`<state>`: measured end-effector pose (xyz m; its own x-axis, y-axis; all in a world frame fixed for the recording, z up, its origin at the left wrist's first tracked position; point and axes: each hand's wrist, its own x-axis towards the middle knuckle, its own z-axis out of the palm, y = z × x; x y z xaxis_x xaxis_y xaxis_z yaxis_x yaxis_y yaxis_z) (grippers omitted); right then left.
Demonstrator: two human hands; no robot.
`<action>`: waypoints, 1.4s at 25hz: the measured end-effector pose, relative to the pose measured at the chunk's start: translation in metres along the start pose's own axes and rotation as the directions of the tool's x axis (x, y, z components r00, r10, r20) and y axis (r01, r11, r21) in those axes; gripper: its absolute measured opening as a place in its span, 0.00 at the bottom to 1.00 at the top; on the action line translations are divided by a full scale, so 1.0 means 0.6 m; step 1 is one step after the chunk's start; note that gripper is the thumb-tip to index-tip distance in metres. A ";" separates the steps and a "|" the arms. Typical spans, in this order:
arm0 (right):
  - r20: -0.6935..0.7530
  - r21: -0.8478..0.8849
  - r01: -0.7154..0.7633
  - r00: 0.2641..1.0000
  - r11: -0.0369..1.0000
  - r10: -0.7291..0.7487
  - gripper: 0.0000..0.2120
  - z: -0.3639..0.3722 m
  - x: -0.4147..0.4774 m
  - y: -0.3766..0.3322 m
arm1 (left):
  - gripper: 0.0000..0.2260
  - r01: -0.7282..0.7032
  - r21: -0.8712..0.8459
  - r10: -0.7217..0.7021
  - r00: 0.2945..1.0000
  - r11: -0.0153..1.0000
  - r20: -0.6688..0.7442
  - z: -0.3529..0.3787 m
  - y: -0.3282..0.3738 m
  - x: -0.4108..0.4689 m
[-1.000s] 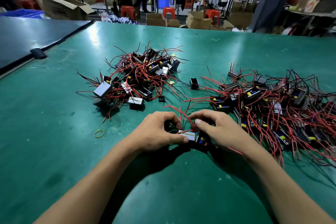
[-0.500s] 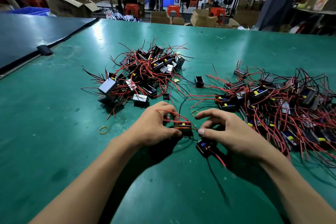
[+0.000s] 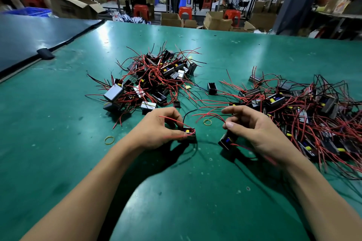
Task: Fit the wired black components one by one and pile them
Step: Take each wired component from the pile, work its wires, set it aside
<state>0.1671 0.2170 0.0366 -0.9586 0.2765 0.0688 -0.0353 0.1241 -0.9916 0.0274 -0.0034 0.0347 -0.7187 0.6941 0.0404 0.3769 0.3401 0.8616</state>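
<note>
My left hand (image 3: pixel 156 129) grips a small black component (image 3: pixel 189 133) with a yellow part and red wires, held just above the green table (image 3: pixel 58 143). My right hand (image 3: pixel 252 131) holds a second black component (image 3: pixel 227 140) under its palm and pinches that part's red wire between thumb and finger. The two components are apart, about a hand's width between them. A pile of wired black components (image 3: pixel 154 78) lies beyond my left hand. A larger, looser heap (image 3: pixel 305 107) spreads to the right of my right hand.
A single open black housing (image 3: pixel 212 88) stands between the two heaps. Yellow rubber bands (image 3: pixel 109 140) (image 3: pixel 207 122) lie on the table near my hands. A dark panel (image 3: pixel 29 39) borders the table at the left. Cardboard boxes, red stools and people fill the background.
My hands were together on one cluster of parts a second ago. They have pulled apart, each carrying its own component, the right one moving right and down.
</note>
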 end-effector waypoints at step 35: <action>0.259 -0.783 0.381 0.918 0.492 -0.300 0.15 0.072 -0.017 0.006 | 0.05 0.002 -0.140 0.018 0.990 0.990 0.142 0.023 -0.005 0.004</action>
<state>0.1647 0.1734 0.0273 -0.9428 -0.0300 0.3321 -0.1614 0.9125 -0.3758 0.0326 0.0060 0.0250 -0.6218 0.7830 -0.0162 0.2901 0.2495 0.9239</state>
